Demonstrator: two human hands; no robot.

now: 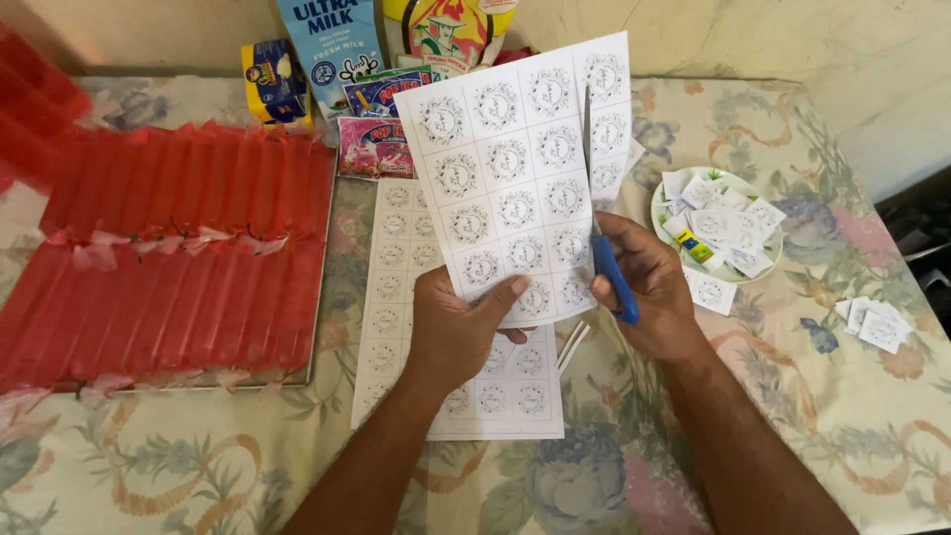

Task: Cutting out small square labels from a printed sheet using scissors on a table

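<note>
My left hand (pixel 451 332) pinches the lower edge of a white sheet (pixel 505 188) printed with a grid of round black emblems, holding it tilted above the table. My right hand (pixel 649 292) grips blue-handled scissors (pixel 602 238); the blades point up and away, cutting along a column line near the sheet's right side. A second printed sheet (pixel 396 297) lies flat under my hands. Thin paper strips (pixel 572 345) rest beside it.
A tray of red wrapped tubes (pixel 168 258) fills the left. A white plate (pixel 666 198) heaped with cut square labels sits right, with more loose labels (pixel 877 322) near the edge. Milk carton (pixel 332 45) and snack packets (pixel 376 144) stand at the back on the floral tablecloth (pixel 198 466).
</note>
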